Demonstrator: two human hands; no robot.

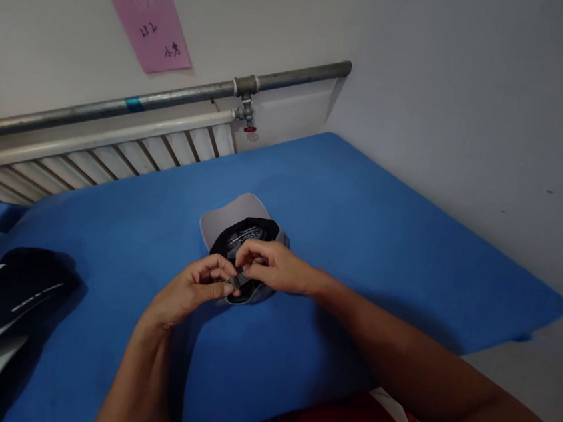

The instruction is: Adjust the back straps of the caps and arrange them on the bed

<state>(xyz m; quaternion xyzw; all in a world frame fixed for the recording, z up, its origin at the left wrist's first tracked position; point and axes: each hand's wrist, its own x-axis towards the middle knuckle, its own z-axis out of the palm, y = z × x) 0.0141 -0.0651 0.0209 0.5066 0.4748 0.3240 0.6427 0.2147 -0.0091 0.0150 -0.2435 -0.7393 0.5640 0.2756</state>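
A grey baseball cap (234,217) lies upside down on the blue-covered surface, its brim pointing away to the upper left and its dark inside facing up. At the near side of the cap, my left hand (198,285) pinches the cap's back strap (240,280) between thumb and fingers. My right hand (276,265) is closed on the same strap from the right, fingers curled over the opening. The fingers cover part of the strap and the cap's rear edge.
Dark caps with white undersides (6,289) lie stacked at the left edge. Behind the blue cover (362,206) run a white radiator (131,158) and a metal pipe (187,97) with a red-handled valve (250,129). A pink note (154,33) hangs on the wall.
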